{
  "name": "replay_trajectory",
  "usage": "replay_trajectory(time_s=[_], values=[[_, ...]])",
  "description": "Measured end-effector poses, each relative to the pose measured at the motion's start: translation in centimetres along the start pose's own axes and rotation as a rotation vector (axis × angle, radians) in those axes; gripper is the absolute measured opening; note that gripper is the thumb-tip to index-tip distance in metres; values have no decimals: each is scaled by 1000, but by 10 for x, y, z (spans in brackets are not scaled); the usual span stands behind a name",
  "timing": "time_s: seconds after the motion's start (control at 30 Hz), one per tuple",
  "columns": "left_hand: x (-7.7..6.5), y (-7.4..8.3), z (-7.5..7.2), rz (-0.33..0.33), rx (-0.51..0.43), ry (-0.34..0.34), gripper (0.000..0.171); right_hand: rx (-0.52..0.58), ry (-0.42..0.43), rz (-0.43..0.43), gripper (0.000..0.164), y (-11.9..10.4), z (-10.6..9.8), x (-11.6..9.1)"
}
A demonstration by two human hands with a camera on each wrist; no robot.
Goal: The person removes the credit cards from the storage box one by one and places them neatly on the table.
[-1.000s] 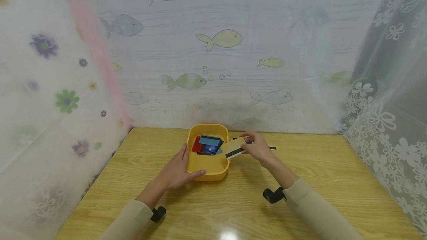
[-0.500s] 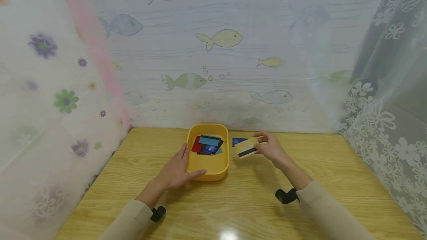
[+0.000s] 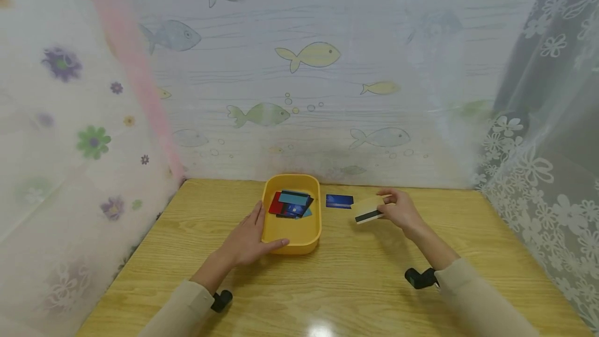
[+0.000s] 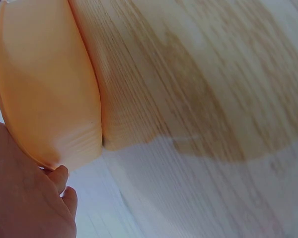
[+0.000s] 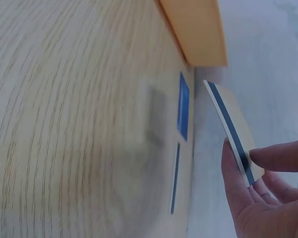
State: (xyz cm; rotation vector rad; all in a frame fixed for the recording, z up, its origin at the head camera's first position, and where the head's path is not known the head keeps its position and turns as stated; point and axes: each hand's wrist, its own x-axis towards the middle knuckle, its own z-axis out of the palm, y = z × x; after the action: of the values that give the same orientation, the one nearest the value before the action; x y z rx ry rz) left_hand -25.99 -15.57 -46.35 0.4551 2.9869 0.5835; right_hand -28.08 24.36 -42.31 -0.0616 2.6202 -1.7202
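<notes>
A cream card with a dark magnetic stripe (image 3: 367, 209) is pinched between the thumb and fingers of my right hand (image 3: 401, 213). In the right wrist view, that striped card (image 5: 232, 131) is raised off the tabletop and tilted. My left hand (image 3: 243, 241) rests at the near left corner of a yellow plastic bin (image 3: 292, 248), fingers along its left side and thumb across the front rim. Inside the bin lies a loose pile of cards: a red one (image 3: 275, 203), a light blue one with a dark stripe (image 3: 293, 199), and a dark blue one (image 3: 296, 209).
A blue card (image 3: 339, 201) lies on the wooden table (image 3: 262, 295), right of the bin. Beyond it in the right wrist view is another dark-striped card (image 5: 175, 178), hidden in the head view. A fish-patterned curtain (image 3: 299, 87) hangs along the table's back edge.
My right hand has moved to the right, away from the bin, with the cream striped card still in its grip. The blue card is now uncovered. My left hand has stayed in place.
</notes>
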Motion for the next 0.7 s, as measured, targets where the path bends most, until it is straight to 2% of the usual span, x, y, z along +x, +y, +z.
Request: replay_trajectory(time_s=[0.7], values=[[-1, 1, -1, -4, 6, -9, 127, -17, 51, 45, 50, 24, -43, 1]])
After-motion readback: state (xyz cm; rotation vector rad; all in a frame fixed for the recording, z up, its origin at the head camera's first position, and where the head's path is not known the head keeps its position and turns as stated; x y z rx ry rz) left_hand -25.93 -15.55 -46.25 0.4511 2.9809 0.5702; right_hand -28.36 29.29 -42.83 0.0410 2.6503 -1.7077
